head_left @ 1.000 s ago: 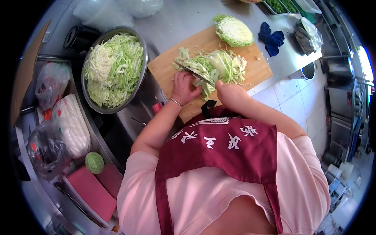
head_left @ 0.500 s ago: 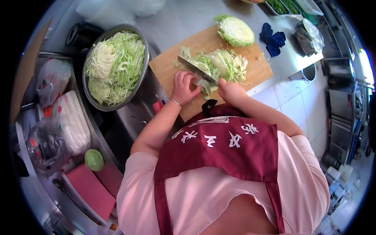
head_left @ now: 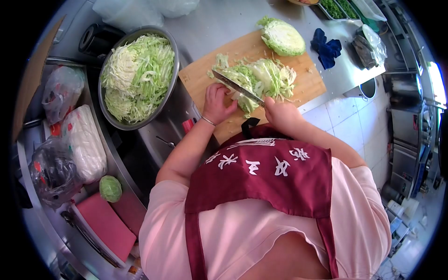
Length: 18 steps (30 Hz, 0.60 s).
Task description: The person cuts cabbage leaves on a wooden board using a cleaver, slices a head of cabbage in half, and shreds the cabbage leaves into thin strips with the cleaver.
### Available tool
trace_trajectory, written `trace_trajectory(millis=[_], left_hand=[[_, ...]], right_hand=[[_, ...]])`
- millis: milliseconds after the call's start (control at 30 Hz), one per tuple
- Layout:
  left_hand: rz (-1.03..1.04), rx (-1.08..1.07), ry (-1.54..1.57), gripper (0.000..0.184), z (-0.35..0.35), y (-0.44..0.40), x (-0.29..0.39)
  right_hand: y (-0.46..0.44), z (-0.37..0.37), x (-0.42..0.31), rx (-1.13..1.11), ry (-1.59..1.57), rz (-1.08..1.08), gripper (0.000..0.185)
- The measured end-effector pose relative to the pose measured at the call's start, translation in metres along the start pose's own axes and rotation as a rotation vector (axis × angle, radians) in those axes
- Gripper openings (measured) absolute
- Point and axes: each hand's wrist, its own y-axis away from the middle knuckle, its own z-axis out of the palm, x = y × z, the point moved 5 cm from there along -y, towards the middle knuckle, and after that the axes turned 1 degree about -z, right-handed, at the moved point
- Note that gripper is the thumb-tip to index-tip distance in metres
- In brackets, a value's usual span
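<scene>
My right hand [head_left: 282, 114] is closed round the handle of a kitchen knife [head_left: 239, 88], whose blade slants up and left across the cabbage. On the near side of the blade, my left hand [head_left: 217, 105] curls its fingers and thumb against an uncut piece of cabbage [head_left: 246, 103], partly hidden by hand and knife. Beyond the blade, sliced cabbage [head_left: 274, 78] is heaped on the wooden cutting board [head_left: 200, 65]. A cabbage half [head_left: 283, 37] rests cut face up at the board's far edge.
Left of the board stands a metal bowl [head_left: 176, 74] full of shredded cabbage [head_left: 140, 79]. Dark blue gloves [head_left: 326, 48] and a plastic-wrapped bundle [head_left: 368, 45] lie at the right. On a lower shelf are a small cabbage [head_left: 110, 188], plastic bags [head_left: 55, 170] and a pink board [head_left: 105, 226].
The knife's blade has turned to a narrower view, and my right hand has shifted slightly right. My left hand stays by the cabbage, nearly unmoved.
</scene>
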Motion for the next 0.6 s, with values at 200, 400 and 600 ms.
trace_trajectory(millis=[200,400,600], left_hand=[[-0.010,-0.007,0.004,0.040,0.003,0.001,-0.004],[-0.021,-0.009,0.014,0.043,0.006,0.001,-0.005],[-0.018,0.002,-0.007,0.044,0.007,0.001,-0.004]], right_hand=[[-0.006,0.000,-0.007,-0.097,0.010,0.054,0.014],[-0.014,-0.003,-0.016,-0.185,0.002,0.059,0.015],[-0.025,0.028,-0.002,-0.234,0.058,0.070,0.016]])
